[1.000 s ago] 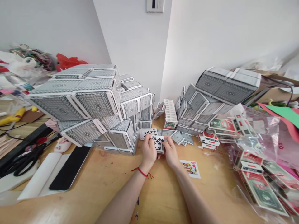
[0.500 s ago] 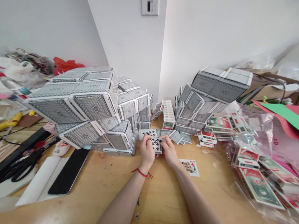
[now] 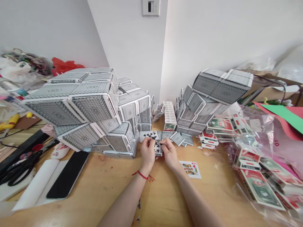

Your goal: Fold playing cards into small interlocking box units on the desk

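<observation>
Filling the back of a light wooden table (image 3: pixel 94 189), tall gray-patterned card structures rise on either side, the left structure (image 3: pixel 94 108) larger and the right structure (image 3: pixel 201 107) farther off, with a white wall (image 3: pixel 201 37) and a wall plate (image 3: pixel 151 7) behind them. A black phone (image 3: pixel 68 175) and black-handled scissors (image 3: pixel 25 167) lie to the left; red and green card boxes (image 3: pixel 262 189) crowd the right among clear plastic. Between the structures' near ends, the left hand (image 3: pixel 148 153) and right hand (image 3: pixel 168 153) pinch a club-faced playing card (image 3: pixel 158 148) above the table, fingers narrow, thumbs on its face. Compared with one second ago, the thumbs have drawn nearer each other and less of that card's face shows; the whole view has also slid slightly left. Just beyond the hands lie a face-up club card (image 3: pixel 148 135) and some back-up cards (image 3: pixel 177 138). Bare wood runs from the phone to the left forearm, and beyond the right forearm to the boxes, broken there by a red face card (image 3: pixel 192 169) partly under that arm.
</observation>
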The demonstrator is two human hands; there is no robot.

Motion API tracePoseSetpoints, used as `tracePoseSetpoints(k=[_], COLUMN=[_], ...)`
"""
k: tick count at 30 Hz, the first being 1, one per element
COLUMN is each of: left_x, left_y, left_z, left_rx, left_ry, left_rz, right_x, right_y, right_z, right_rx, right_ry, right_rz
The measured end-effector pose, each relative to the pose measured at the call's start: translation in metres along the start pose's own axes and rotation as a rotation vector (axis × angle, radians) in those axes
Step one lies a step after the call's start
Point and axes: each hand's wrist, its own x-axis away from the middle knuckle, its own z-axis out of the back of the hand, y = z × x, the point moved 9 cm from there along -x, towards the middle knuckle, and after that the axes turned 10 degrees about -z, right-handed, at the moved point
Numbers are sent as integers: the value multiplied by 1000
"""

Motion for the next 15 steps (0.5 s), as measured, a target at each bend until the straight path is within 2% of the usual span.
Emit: tracePoseSetpoints(k=[5, 7, 12, 15], left_x=[-3, -4, -4, -2], left_y=[-5, -8, -13, -22], left_z=[6, 4, -7, -13], left_rx=[-114, -118, -23, 64], left_ry=[45, 23, -63, -87], left_rz=[-20, 3, 22, 89], right_x=[3, 4, 1, -1], right_y=[3, 5, 8, 7], right_z=[2, 5, 12, 13], right_rx=[42, 72, 139, 155], right_ry=[55, 84, 130, 127], right_rz=[24, 33, 68, 78])
